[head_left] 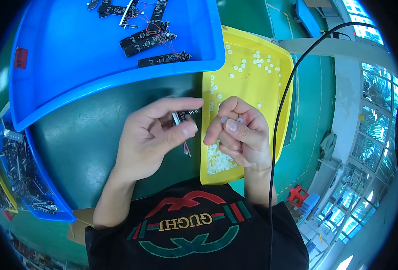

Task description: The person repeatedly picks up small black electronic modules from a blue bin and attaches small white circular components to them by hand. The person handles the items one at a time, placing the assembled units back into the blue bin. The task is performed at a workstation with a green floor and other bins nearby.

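My left hand point(141, 135) is closed around a small black circuit board point(179, 118), gripped between thumb and fingers. Thin red wires point(187, 148) hang below it, and the fingers hide much of the board. Close by on the right, my right hand point(248, 135) is above the yellow tray point(246, 92). Its thumb and curled index finger pinch small whitish round plastic pieces point(240, 120); two show at the fingertips. Similar white pieces point(219, 161) lie heaped at the tray's near end, with others scattered toward its far end.
A large blue tray point(104, 87) at the far left holds several black circuit boards point(143, 41) with red wires. Another blue bin point(50, 211) at the left edge contains more boards. A black cable point(278, 112) arcs down past my right hand. The dark green tabletop point(86, 130) lies beneath.
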Motion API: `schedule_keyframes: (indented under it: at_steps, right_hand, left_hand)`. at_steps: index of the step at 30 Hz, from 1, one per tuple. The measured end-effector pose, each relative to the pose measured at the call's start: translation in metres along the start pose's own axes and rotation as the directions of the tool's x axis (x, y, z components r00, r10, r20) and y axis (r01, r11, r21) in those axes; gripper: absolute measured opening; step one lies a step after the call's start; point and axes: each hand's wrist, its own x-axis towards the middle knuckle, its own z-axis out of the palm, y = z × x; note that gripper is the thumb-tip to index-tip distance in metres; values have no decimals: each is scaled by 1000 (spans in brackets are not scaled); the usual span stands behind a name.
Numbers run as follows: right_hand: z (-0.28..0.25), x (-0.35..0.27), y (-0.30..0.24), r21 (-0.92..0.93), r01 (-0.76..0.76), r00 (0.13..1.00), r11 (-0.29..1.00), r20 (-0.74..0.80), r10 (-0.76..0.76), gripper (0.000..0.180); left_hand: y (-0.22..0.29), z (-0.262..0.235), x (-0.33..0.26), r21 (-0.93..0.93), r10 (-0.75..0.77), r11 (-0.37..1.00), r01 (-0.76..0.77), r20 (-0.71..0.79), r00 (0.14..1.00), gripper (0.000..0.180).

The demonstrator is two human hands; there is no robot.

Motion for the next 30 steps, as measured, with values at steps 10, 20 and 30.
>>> schedule_keyframes:
  at_steps: [10,20,30]
  right_hand:
    - [-12,-1,22,35,118,992,992,-48,-117,19]
    - [14,-3,23,-259,195,973,946,-73,-220,17]
    - [14,-4,30,-359,259,955,897,-46,-294,17]
  left_hand:
    - [17,1,-4,-44,-83,996,79,-84,993,41]
    - [19,-6,-5,-139,-47,990,33,-105,993,52]
    - [12,-10,-6,-248,58,966,-75,-78,995,62]
